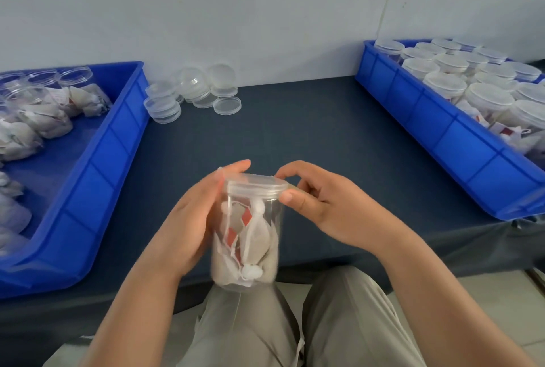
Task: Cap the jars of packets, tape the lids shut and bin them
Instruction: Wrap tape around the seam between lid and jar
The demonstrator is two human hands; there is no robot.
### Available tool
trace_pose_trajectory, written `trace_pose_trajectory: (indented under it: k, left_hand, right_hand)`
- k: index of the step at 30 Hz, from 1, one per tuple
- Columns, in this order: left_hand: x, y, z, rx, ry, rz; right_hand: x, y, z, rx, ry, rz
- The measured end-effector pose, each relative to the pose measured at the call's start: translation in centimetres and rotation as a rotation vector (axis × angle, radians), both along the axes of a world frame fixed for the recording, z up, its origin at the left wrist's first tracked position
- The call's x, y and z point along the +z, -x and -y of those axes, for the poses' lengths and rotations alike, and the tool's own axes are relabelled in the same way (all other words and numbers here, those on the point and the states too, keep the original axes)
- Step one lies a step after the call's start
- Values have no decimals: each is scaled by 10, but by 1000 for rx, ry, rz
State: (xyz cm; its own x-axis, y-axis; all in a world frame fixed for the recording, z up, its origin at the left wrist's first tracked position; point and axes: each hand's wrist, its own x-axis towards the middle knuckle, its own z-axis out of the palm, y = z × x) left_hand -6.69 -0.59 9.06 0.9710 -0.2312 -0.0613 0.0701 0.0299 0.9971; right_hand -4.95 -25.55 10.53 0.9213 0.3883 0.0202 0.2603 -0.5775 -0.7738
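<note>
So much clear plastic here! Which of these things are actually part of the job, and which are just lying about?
In the job: jar of packets in the left hand; lid pinched by the right hand; spare lids; left bin of open jars; right bin of capped jars.
Just there: table cover; wall; trousers.

Two blue bins [97,166] are standing on one table [295,130]. One capped jar [250,234] is being held between two hands [188,219]. Loose lids [163,107] are lying stacked, too overlapped to count.
</note>
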Motion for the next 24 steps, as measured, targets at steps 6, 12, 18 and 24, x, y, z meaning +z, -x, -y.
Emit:
trace_pose_trajectory:
  k: [6,12,18,24]
  left_hand:
    - [-8,4,15,180,-274,208]
    - [-11,-1,3,291,-365,246]
    - [-17,8,15,309,-414,351]
    - [-17,11,10,278,-437,439]
  right_hand:
    - [-1,8,-9,-25,79,50]
    - [5,13,5,116,171,-15]
    - [-10,15,-12,-33,224,169]
    - [-13,6,-16,-29,299,140]
